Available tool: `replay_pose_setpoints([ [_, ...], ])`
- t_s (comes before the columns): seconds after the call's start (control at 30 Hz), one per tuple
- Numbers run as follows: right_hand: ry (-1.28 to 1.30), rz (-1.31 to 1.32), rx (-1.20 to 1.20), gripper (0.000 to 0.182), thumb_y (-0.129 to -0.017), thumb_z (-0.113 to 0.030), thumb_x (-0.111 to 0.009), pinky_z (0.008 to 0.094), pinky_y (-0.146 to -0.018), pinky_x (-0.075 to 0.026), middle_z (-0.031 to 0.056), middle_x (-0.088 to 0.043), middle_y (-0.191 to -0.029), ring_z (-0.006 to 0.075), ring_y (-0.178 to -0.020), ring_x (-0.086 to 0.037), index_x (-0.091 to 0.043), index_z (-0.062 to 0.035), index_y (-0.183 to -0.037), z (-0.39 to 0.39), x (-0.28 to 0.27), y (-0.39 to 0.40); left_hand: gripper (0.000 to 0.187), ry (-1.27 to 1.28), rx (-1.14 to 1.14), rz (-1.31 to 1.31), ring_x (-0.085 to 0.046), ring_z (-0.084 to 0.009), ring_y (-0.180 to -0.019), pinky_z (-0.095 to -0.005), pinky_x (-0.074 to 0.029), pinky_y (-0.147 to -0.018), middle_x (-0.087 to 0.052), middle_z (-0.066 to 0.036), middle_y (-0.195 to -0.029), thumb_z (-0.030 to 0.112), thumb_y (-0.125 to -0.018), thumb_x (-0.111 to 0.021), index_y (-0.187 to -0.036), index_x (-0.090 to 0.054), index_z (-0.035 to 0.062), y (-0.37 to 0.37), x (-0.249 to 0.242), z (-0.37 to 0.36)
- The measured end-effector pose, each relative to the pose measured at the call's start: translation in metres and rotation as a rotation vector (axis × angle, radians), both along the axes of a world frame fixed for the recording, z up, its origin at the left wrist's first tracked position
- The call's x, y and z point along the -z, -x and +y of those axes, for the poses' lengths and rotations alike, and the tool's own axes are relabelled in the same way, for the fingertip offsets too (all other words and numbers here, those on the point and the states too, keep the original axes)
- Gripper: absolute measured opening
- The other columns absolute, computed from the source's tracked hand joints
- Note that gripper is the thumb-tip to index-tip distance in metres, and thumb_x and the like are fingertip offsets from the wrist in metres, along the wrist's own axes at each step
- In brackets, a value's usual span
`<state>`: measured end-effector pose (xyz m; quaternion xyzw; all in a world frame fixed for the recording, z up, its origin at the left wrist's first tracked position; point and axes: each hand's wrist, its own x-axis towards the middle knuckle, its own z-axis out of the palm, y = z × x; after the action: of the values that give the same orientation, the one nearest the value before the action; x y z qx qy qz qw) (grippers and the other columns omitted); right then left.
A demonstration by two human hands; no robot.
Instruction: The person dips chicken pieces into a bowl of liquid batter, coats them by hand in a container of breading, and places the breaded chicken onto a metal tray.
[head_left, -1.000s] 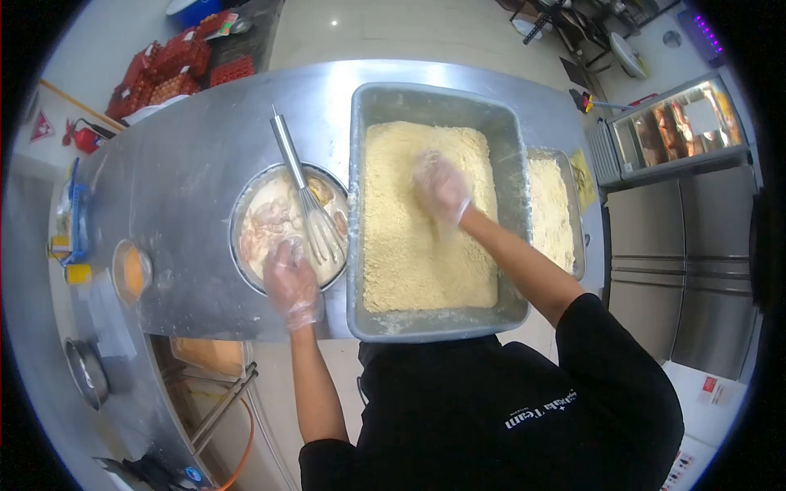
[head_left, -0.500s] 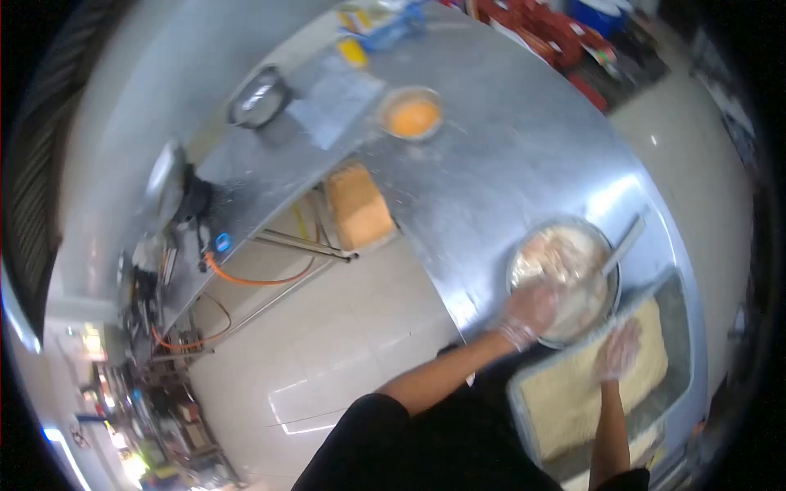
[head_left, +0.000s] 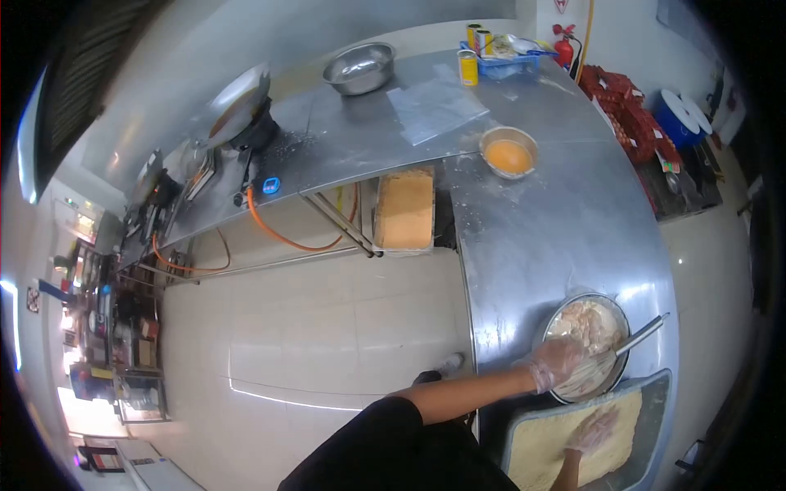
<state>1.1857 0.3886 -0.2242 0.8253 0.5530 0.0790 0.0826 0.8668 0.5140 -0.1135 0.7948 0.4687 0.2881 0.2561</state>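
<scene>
My left hand, in a clear plastic glove, reaches over the near rim of a round metal bowl. Its fingers point down at a wet, pale mixture with pinkish pieces; their tips are hidden, so I cannot make out a grip. A whisk leans on the bowl's right rim, its handle sticking out. My right hand, also gloved, lies flat with fingers stretched on pale crumbs. These fill much of a grey rectangular tub beside the bowl.
On the metal table stand a bowl of orange liquid, a plastic sheet, an empty metal bowl and yellow cans. A wok sits on a burner. Below is a crumb-filled container. Red crates stand beyond.
The view has swung, so the table and bowls sit lower and farther right. My left hand stays at the bowl; my right hand is still on the crumbs, nearer the tub's middle.
</scene>
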Motion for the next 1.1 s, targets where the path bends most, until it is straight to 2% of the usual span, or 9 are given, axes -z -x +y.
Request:
replay_pose_setpoints([
  [0.2,-0.052,0.222,0.074,0.06,-0.105,-0.044,-0.037,0.0443,-0.118,-0.026,0.0179,-0.038,-0.154,0.029,-0.142,-0.036,-0.039,-0.0025,-0.149,0.003,-0.036,0.02,0.018,0.138,-0.001,-0.035,-0.066,-0.0359,-0.088,-0.0467,-0.054,-0.079,-0.066,-0.019,-0.089,0.013,-0.087,-0.052,-0.096,-0.066,0.0048,-0.01,0.005,-0.002],
  [0.33,-0.286,1.455,0.632,0.064,-0.097,-0.047,-0.055,0.0393,-0.11,-0.035,0.015,-0.053,-0.142,0.0255,-0.126,-0.051,-0.05,-0.0024,-0.142,-0.019,-0.087,0.001,0.019,0.092,0.089,0.092,-0.066,-0.0348,-0.09,-0.0454,-0.054,-0.082,-0.066,-0.018,-0.092,0.01,-0.084,-0.053,-0.097,-0.066,0.0048,-0.006,-0.001,0.001],
  [0.43,-0.136,1.773,0.64,0.061,-0.094,-0.041,-0.062,0.0378,-0.104,-0.043,0.0131,-0.057,-0.138,0.0261,-0.12,-0.057,-0.052,-0.0005,-0.139,-0.065,0.016,-0.054,0.02,0.084,0.06,0.096,-0.066,-0.0349,-0.095,-0.0448,-0.053,-0.086,-0.067,-0.017,-0.094,0.009,-0.084,-0.052,-0.097,-0.067,0.0044,-0.014,0.012,0.004],
  [0.53,-0.216,1.641,0.6,0.053,-0.097,-0.031,-0.058,0.0374,-0.105,-0.042,0.0135,-0.056,-0.137,0.0262,-0.122,-0.055,-0.052,0.0034,-0.137,-0.087,-0.042,-0.008,0.02,0.014,-0.015,0.021,-0.065,-0.0347,-0.099,-0.0447,-0.051,-0.089,-0.068,-0.016,-0.096,0.011,-0.084,-0.053,-0.098,-0.068,0.0053,-0.018,0.02,-0.002],
  [0.6,-0.397,1.878,0.086,0.044,-0.099,-0.023,-0.054,0.0385,-0.106,-0.042,0.014,-0.059,-0.133,0.0276,-0.122,-0.055,-0.053,0.0043,-0.134,-0.082,-0.091,0.024,0.021,-0.095,0.003,-0.12,-0.064,-0.0345,-0.101,-0.045,-0.051,-0.09,-0.067,-0.016,-0.1,0.013,-0.084,-0.055,-0.099,-0.068,0.0059,0.003,0.012,-0.009],
  [0.77,-0.312,0.671,-0.077,0.048,-0.085,-0.024,-0.077,0.031,-0.084,-0.053,0.0111,-0.069,-0.108,0.0167,-0.093,-0.065,-0.062,0.0002,-0.124,-0.067,-0.194,0.054,0.021,0.077,0.091,-0.143,-0.063,-0.0348,-0.094,-0.0462,-0.051,-0.085,-0.067,-0.017,-0.098,0.006,-0.085,-0.054,-0.101,-0.067,0.0052,-0.001,0.021,0.002],
  [0.97,0.179,0.835,0.074,0.042,-0.092,-0.047,-0.063,0.0358,-0.083,-0.053,0.011,-0.073,-0.101,0.0221,-0.09,-0.068,-0.073,-0.0058,-0.097,-0.128,-0.129,0.104,0.026,-0.022,0.079,0.105,-0.063,-0.0396,-0.09,-0.0491,-0.052,-0.08,-0.064,-0.022,-0.095,0.014,-0.083,-0.058,-0.104,-0.066,0.0025,0.013,-0.015,-0.001],
  [1.03,0.46,1.089,0.371,0.056,-0.093,-0.056,-0.056,0.0349,-0.092,-0.05,0.0148,-0.069,-0.112,0.0219,-0.1,-0.065,-0.069,-0.0057,-0.114,-0.123,-0.132,0.128,0.03,0.048,0.088,0.176,-0.062,-0.0395,-0.096,-0.0489,-0.051,-0.084,-0.064,-0.022,-0.102,0.016,-0.082,-0.06,-0.108,-0.066,0.0031,0.011,-0.025,-0.003],
  [1.1,0.142,1.312,0.483,0.058,-0.094,-0.051,-0.056,0.0349,-0.103,-0.043,0.0172,-0.059,-0.134,0.0255,-0.119,-0.057,-0.057,-0.0098,-0.136,-0.125,-0.133,0.152,0.036,0.103,0.093,0.226,-0.062,-0.0399,-0.101,-0.0487,-0.051,-0.087,-0.064,-0.022,-0.107,0.018,-0.08,-0.062,-0.114,-0.066,0.0042,0.009,-0.043,-0.006],
])
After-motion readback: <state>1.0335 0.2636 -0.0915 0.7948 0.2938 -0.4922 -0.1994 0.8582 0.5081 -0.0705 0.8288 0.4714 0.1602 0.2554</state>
